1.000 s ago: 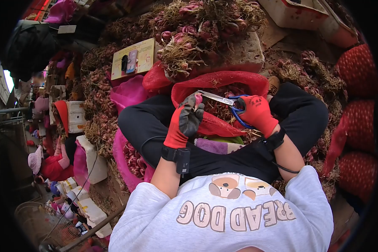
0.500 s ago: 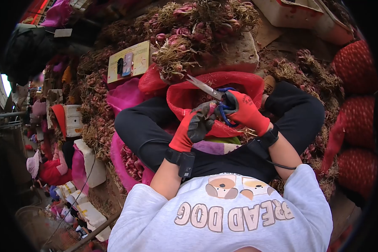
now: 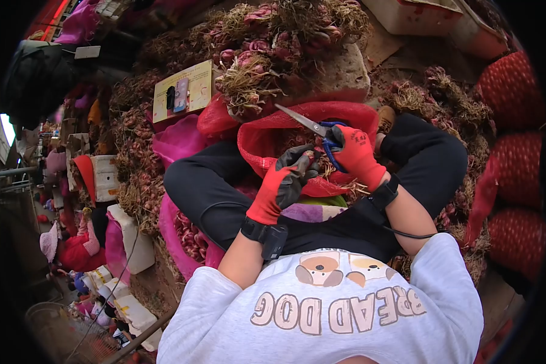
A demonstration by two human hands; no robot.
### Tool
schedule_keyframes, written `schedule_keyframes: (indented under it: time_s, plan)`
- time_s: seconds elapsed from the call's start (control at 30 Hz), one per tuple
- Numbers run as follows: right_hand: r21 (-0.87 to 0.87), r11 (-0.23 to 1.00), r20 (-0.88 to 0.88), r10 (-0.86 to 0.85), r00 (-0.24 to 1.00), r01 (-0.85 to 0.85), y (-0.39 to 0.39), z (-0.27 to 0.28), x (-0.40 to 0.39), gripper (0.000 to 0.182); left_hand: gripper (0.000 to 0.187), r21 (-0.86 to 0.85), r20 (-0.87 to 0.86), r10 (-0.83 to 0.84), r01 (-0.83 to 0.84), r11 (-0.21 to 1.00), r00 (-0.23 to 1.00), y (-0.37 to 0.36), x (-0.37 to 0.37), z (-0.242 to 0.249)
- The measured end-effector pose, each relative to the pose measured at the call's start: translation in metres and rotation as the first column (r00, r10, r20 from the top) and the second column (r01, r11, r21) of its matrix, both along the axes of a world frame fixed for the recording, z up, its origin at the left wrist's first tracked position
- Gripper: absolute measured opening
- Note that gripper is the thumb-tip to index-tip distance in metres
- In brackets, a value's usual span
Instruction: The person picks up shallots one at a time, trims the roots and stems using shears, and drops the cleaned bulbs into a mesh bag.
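Note:
My right hand (image 3: 353, 155), in a red glove with a dark palm, is closed around the blue handles of a pair of scissors (image 3: 306, 121). The blades point up and left over an open red mesh bag (image 3: 253, 138). Close beside the handles, my left hand (image 3: 290, 176) in a matching glove is closed, its fingertips pinching a small shallot (image 3: 310, 155) that is mostly hidden. Inside the bag, partly covered by my hands, lie shallots and dry trimmings.
Bundled shallots (image 3: 258, 67) with dry stalks are heaped ahead on a pale block (image 3: 346, 76). A yellow box (image 3: 194, 91) carrying a phone stands left of them. Full red mesh sacks (image 3: 515, 164) line the right. Another person (image 3: 82, 246) in red sits at far left.
The scissors and my right hand have shifted slightly right, away from my left hand. My left fingers have turned so that less of the shallot shows.

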State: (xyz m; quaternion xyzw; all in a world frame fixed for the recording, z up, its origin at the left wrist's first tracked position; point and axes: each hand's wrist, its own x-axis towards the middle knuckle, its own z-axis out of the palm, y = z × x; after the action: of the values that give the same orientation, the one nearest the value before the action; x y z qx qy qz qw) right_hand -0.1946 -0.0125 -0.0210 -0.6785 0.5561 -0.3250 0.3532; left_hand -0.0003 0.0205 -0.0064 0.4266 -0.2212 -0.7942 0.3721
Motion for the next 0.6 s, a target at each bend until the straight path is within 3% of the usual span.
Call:
schedule_keyframes:
  time_s: [0.03,0.07,0.13,0.17,0.27,0.33,0.37,0.47,0.53,0.6]
  plan:
    - [0.039,0.999,0.138,-0.029,0.990,0.024,-0.003,0.000,-0.004,0.025,0.031,-0.021,-0.046,0.011,-0.012,1.000,0.999,-0.004,0.001,0.006]
    - [0.274,0.958,0.408,-0.036,0.912,-0.085,-0.003,-0.001,-0.007,0.025,0.032,-0.054,-0.073,0.019,-0.023,0.998,0.997,-0.006,0.001,0.007]
    - [0.259,0.953,0.563,-0.017,0.826,-0.157,0.000,0.008,-0.002,0.025,0.033,-0.112,-0.125,0.027,-0.041,0.993,0.992,-0.009,0.001,0.008]
    - [0.248,0.950,0.634,-0.011,0.774,-0.190,0.003,0.013,0.001,0.025,0.035,-0.188,-0.056,0.024,-0.034,0.982,0.998,-0.009,0.002,0.003]
    - [0.192,0.959,0.617,0.047,0.786,-0.208,0.006,0.018,0.008,0.026,0.039,-0.385,0.193,0.069,0.011,0.923,0.979,-0.005,0.003,-0.009]
    - [0.291,0.936,0.561,0.001,0.828,-0.199,0.008,0.016,0.007,0.024,0.042,-0.476,0.400,0.157,0.058,0.878,0.903,0.004,-0.009,-0.008]
    - [0.340,0.921,0.529,-0.020,0.849,-0.190,0.008,0.015,0.006,0.023,0.041,-0.506,0.407,0.191,0.047,0.861,0.893,0.005,-0.011,-0.008]
    - [0.547,0.764,0.699,-0.193,0.688,-0.342,0.012,0.018,0.001,0.024,0.039,-0.577,0.449,0.252,0.062,0.815,0.857,0.005,-0.013,-0.008]
    - [0.615,0.714,0.701,-0.300,0.647,-0.335,0.011,0.020,0.001,0.023,0.040,-0.597,0.510,0.242,0.137,0.791,0.825,0.003,-0.014,-0.004]
    - [0.601,0.715,0.743,-0.335,0.579,-0.358,0.008,0.024,-0.004,0.021,0.036,-0.590,0.450,0.252,0.072,0.804,0.857,0.000,-0.016,-0.001]
